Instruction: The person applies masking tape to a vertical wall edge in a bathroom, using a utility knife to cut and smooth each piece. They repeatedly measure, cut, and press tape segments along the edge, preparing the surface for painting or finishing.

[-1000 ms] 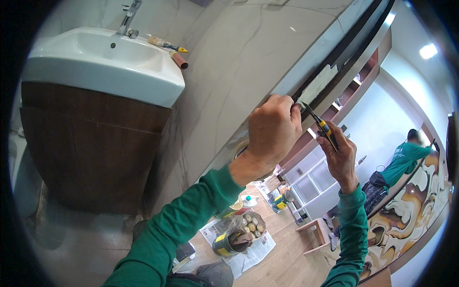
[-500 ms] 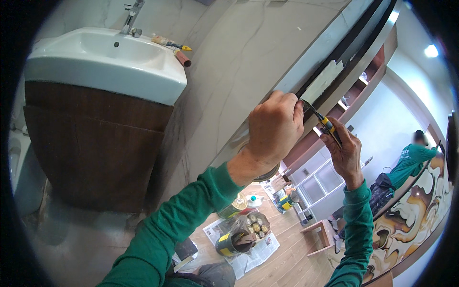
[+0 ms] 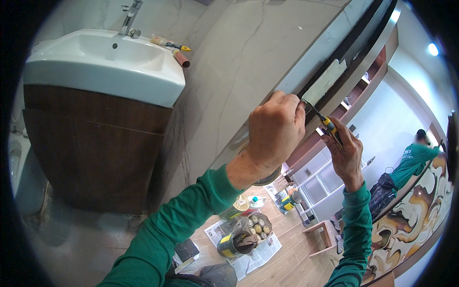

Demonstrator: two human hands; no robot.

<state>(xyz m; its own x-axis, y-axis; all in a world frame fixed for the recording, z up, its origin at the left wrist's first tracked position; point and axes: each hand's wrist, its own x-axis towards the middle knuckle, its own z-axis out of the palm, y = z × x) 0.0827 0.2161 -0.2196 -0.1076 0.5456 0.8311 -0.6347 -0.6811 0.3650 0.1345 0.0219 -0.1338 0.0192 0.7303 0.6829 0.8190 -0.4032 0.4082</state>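
Note:
My left hand (image 3: pixel 277 129) is closed against the dark edge of the door frame (image 3: pixel 291 81), thumb and fingers pressed together. What it pinches, if anything, is hidden behind the fingers. My right hand (image 3: pixel 346 155) grips a slim tool with a yellow and black handle (image 3: pixel 331 128). Its thin dark shaft points up and left, its tip beside my left thumb. Whether this is a screwdriver or a knife I cannot make out. Just above both hands, a pale flat patch (image 3: pixel 325 83) with a ragged upper end lies in the frame's black recess.
A white basin (image 3: pixel 105 69) on a brown cabinet stands left, with a paint brush (image 3: pixel 169 44) on its rim. Below lie newspaper (image 3: pixel 256 260), an open can (image 3: pixel 232 245) and several small cans (image 3: pixel 258 226). A stool (image 3: pixel 325 237) and a co-worker (image 3: pixel 406 165) are at right.
Both hands stay at the same spot on the frame, with only a very slight shift. The view has tilted a little. No grip has visibly changed.

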